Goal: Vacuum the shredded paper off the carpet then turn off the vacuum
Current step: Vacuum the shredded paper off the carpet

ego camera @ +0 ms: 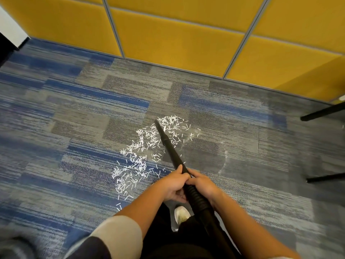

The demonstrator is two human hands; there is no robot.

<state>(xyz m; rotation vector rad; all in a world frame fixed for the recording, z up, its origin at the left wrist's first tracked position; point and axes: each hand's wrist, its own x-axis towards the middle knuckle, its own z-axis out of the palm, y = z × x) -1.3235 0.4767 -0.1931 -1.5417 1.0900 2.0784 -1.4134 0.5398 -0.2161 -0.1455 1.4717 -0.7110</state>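
Both hands grip the black vacuum wand (172, 153) — left hand (172, 181) and right hand (202, 183) wrapped round it where the ribbed hose (196, 196) joins. Nozzle tip sits among the shredded paper (139, 157), most of it uncollected; a swept patch shows right of the wand. Switching off remains. Surface: blue-grey carpet (74, 113) — yellow partition panels (168, 38) behind.

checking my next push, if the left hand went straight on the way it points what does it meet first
Probably the shredded paper on the carpet; the left hand points along the black tube toward it, nothing between, though depth is unclear.
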